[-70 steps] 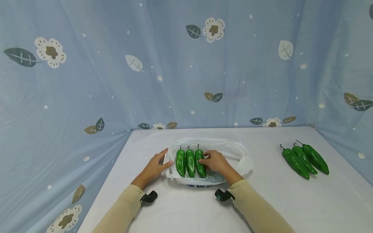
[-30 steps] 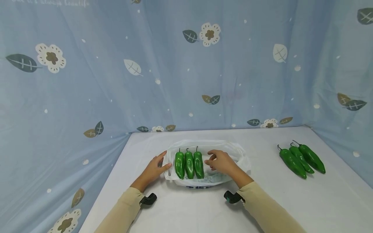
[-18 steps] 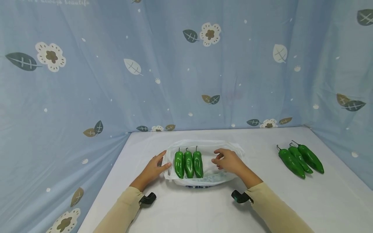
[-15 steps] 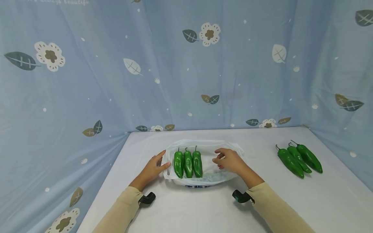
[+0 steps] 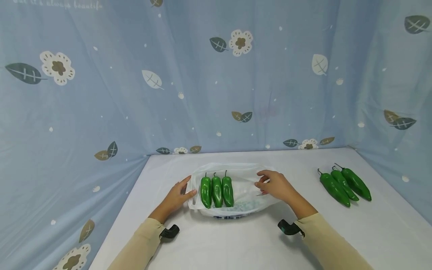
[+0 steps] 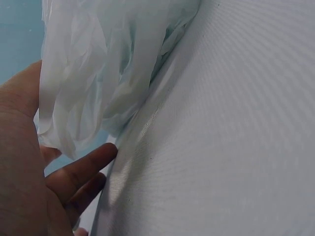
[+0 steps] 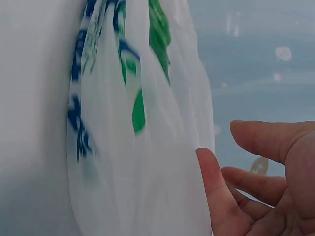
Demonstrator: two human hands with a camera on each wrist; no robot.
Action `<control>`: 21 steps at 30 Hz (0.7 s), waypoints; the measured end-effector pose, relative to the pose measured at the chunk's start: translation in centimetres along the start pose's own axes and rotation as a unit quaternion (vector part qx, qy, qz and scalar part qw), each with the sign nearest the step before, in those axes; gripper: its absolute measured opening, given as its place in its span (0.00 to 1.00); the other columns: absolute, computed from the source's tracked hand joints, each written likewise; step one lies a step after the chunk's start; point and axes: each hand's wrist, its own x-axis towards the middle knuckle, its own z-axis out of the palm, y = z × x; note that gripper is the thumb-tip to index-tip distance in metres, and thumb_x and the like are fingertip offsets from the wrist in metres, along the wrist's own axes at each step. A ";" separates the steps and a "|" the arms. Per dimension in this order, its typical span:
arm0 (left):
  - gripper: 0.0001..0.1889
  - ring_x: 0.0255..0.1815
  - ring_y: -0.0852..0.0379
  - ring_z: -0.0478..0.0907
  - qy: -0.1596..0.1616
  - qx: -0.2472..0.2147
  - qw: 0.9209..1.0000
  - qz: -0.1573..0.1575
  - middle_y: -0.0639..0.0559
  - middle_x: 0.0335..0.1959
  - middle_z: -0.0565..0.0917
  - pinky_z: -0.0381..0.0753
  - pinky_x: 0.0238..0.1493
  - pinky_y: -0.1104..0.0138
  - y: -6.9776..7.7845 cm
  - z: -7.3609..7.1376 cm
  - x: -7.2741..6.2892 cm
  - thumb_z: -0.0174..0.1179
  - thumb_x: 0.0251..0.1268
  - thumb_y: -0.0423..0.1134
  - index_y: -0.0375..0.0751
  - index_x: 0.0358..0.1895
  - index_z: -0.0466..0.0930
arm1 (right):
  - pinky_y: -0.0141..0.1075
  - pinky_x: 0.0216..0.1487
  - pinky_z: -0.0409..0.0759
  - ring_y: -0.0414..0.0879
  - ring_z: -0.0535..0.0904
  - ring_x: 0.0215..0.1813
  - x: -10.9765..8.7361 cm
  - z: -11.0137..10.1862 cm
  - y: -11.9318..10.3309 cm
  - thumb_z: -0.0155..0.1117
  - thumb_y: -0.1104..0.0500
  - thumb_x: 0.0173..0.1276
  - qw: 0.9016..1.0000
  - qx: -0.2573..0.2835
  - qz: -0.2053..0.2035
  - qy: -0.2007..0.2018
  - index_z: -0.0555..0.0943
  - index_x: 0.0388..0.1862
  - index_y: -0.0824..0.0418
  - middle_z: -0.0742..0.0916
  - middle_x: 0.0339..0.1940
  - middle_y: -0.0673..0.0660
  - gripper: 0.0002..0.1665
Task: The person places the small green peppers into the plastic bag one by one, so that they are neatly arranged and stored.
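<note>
Three green peppers (image 5: 217, 192) lie side by side in the left half of a white plastic bag (image 5: 245, 193), stems pointing away. My left hand (image 5: 173, 197) is at the bag's left end, thumb and fingers spread against its edge. In the left wrist view, the bag's folds (image 6: 93, 73) hang in front of part of that hand (image 6: 29, 162). My right hand (image 5: 276, 186) is over the bag's right end, holding no pepper. Its fingers look loosely bent and apart in the right wrist view, with one fingertip (image 7: 207, 162) right at the plastic.
Another three green peppers (image 5: 335, 190) lie together on the white-covered table (image 5: 229, 243), toward the right. A blue curtain (image 5: 189, 75) with flower and leaf prints stands behind and along the sides. Blue and green print (image 7: 78, 123) marks the bag's near side.
My right hand has let go of the rightmost pepper in the bag and moved right to the bag's right end. The left hand has stayed at the left end.
</note>
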 end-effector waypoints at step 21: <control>0.41 0.72 0.33 0.54 0.001 -0.014 1.000 -0.012 0.40 0.73 0.63 0.43 0.70 0.39 -0.3 0.1 -0.1 0.61 0.63 0.57 0.45 0.76 0.59 | 0.42 0.38 0.85 0.47 0.85 0.36 -1.8 -4.8 3.8 0.67 0.57 0.68 0.999 -0.013 0.000 0.038 0.71 0.64 0.71 0.82 0.43 0.60 0.31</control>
